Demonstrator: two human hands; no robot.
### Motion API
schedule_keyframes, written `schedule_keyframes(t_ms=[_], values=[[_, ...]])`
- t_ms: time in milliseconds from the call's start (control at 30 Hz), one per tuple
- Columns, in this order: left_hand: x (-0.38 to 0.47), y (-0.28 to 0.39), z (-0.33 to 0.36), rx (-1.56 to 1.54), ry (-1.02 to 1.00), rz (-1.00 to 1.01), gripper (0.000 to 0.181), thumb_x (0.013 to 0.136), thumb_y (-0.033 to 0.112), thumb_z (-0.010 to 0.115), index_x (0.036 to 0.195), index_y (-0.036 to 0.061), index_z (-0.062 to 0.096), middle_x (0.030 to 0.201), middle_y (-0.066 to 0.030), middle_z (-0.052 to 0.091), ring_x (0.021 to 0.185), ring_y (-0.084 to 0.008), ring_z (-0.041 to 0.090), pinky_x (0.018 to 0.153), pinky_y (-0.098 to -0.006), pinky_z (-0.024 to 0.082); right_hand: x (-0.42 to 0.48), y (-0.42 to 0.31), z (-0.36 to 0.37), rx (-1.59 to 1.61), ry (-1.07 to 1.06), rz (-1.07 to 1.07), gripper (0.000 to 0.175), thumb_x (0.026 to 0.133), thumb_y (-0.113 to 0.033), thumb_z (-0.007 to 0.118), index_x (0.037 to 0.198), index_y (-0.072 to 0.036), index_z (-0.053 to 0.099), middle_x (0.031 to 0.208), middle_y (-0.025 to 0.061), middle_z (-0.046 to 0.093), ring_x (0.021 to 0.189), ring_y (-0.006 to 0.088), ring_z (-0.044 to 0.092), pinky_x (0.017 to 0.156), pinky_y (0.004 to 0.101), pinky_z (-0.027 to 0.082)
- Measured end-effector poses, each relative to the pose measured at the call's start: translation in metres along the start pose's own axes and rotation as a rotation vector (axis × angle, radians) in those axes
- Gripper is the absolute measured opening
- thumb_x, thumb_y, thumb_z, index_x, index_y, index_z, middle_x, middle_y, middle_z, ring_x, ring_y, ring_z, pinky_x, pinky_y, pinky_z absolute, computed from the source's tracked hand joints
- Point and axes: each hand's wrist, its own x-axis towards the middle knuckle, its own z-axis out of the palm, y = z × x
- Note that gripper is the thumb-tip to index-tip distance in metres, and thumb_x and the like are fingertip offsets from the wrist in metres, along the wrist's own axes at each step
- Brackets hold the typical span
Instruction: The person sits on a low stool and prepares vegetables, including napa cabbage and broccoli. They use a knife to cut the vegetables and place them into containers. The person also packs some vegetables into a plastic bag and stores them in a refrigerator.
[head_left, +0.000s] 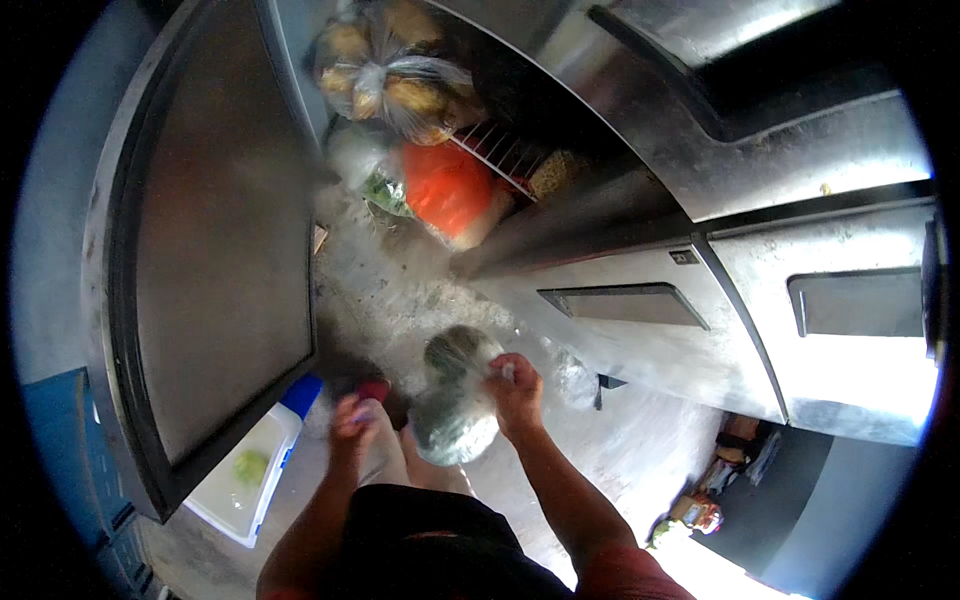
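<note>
My right hand (516, 386) is closed on the gathered neck of a clear plastic bag (454, 420) with dark green contents, which hangs in front of my legs. Motion blurs my left hand (354, 427), raised over my left leg; whether its fingers hold anything cannot be told. Ahead, inside the opened stainless-steel refrigerator, a knotted clear bag of yellowish-brown produce (416, 94) rests on a wire shelf (499, 161). Below it are a red-orange plastic bag (450, 187) and a clear bag with green leaves (384, 187).
An opened steel door (225, 225) stands at the left. Beneath it, on the concrete floor (390, 277), lies a translucent plastic bin (225, 502) holding a round green item (250, 466). Closed steel doors (637, 307) line the right, with another clear bag (576, 381) near their base.
</note>
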Motion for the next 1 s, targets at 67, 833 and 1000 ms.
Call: schedule_keyframes(t_ms=[67,833,1000], values=[[0.001,-0.008,-0.077,0.11,0.255,0.05,0.029,0.077,0.008,0.063,0.105,0.0027,0.057,0.107,-0.0082,0.055,0.099,-0.0195,0.052,0.083,-0.0349,0.044,-0.022,-0.016,-0.016,0.117,0.056,0.14,0.02,0.069,0.013,0.053,0.08,-0.003,0.054,0.075,0.0007,0.05,0.064,0.0094,0.049,0.055,0.023,0.043],[0.125,0.126,0.262,0.926,-0.314,0.705,0.058,0.072,0.056,0.065,0.08,0.0019,0.046,0.067,-0.0118,0.056,0.065,-0.0298,0.057,0.063,-0.0389,0.045,-0.2,-0.014,-0.112,-0.136,0.702,0.177,0.005,0.08,-0.004,0.054,0.084,-0.007,0.051,0.071,0.0013,0.049,0.061,0.0107,0.048,0.052,0.0231,0.041],[0.17,0.129,0.292,1.137,-0.209,0.653,0.082,0.071,0.07,0.052,0.099,-0.0074,0.05,0.096,-0.0198,0.061,0.096,-0.0342,0.055,0.085,-0.0374,0.041,-0.25,-0.014,-0.145,0.917,1.008,0.405,0.021,0.07,0.006,0.055,0.084,-0.01,0.052,0.077,0.0031,0.051,0.068,0.017,0.054,0.056,0.0294,0.045]])
